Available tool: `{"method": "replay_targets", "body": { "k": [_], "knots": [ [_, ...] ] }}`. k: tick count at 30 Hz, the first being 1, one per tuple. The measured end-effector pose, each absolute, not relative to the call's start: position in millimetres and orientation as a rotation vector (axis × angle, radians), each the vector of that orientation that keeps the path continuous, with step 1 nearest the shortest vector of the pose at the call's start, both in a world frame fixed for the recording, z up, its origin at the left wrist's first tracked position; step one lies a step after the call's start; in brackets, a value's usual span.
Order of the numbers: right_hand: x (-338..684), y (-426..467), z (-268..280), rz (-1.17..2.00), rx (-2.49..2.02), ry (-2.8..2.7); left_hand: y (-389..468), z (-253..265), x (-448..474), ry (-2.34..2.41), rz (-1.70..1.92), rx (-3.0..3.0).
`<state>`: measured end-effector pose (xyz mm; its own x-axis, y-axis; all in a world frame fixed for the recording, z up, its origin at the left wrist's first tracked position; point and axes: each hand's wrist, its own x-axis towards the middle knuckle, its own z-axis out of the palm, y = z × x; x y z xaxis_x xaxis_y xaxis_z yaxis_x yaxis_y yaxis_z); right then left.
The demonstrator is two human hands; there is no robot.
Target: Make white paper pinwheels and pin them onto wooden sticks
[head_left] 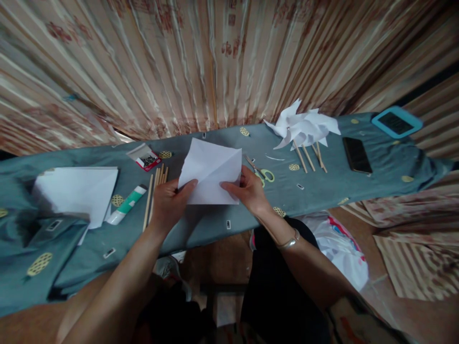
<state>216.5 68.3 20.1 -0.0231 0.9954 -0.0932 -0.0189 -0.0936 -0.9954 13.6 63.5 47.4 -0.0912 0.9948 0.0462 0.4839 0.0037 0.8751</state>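
Note:
A white sheet of paper (215,165) with a diagonal crease is held up between my two hands, above the cloth-covered table. My left hand (170,203) pinches its left edge, thumb on top. On the opposite edge, my right hand (251,188) grips the sheet the same way, thumb across the front. Just beyond my right hand lie scissors (266,176) with yellow-green handles. Several wooden sticks (158,179) rest beside my left hand, partly hidden by it. Finished paper pinwheels (304,125) on wooden sticks lie in a pile at the back right.
On the left are a stack of white paper (77,188), a green-and-white glue tube (127,205) and a red box of small metal pieces (146,158). A black phone (357,154) and a blue-framed tablet (397,122) lie right. A white plastic bag (337,248) sits below the table.

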Motion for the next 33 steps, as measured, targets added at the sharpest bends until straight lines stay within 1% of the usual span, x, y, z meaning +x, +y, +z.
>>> {"method": "replay_targets", "body": {
  "k": [2, 3, 6, 8, 11, 15, 17, 20, 22, 25, 27, 29, 31, 33],
  "knots": [
    [225.4, 70.0, 20.3, 1.233, -1.299, -1.236, 66.2, 47.7, 8.7, 1.693, 1.071, 1.593],
    [233.4, 71.2, 21.2, 1.132, -1.342, -1.305, 67.8, 48.5, 6.0, 1.720, 1.097, 1.620],
    [268.4, 74.4, 24.4, 0.559, -1.565, -1.612, 72.0, 53.5, -2.3, 1.789, 1.159, 1.649],
    [292.6, 74.4, 23.2, 0.279, -1.798, -1.803, 73.6, 57.9, -7.7, 1.813, 1.176, 1.638],
    [312.6, 70.0, 16.3, 0.117, -2.038, -2.021, 74.3, 62.9, -15.2, 1.858, 1.172, 1.622],
    [305.2, 64.1, 10.9, -0.037, -2.092, -2.160, 74.7, 62.9, -22.3, 1.856, 1.204, 1.590],
    [297.9, 64.8, 12.7, -0.052, -2.127, -2.165, 75.2, 61.2, -24.0, 1.849, 1.219, 1.594],
    [295.2, 68.5, 17.0, 0.042, -2.159, -2.119, 76.1, 59.2, -25.5, 1.878, 1.197, 1.595],
    [299.2, 70.0, 18.4, 0.189, -2.145, -2.005, 77.1, 58.7, -26.7, 1.882, 1.191, 1.568],
    [306.8, 68.7, 18.5, 0.625, -1.995, -1.675, 79.0, 58.7, -29.0, 1.849, 1.210, 1.522],
    [307.5, 66.4, 19.7, 0.995, -1.800, -1.394, 80.5, 58.9, -31.3, 1.829, 1.232, 1.491],
    [302.5, 63.6, 22.5, 1.297, -1.583, -1.149, 82.2, 59.2, -34.2, 1.820, 1.269, 1.460],
    [292.6, 60.4, 26.0, 1.505, -1.414, -0.975, 83.6, 60.1, -37.0, 1.821, 1.316, 1.436],
    [280.8, 56.6, 28.9, 1.646, -1.304, -0.879, 85.1, 62.0, -38.8, 1.829, 1.351, 1.425]
  ]
}}
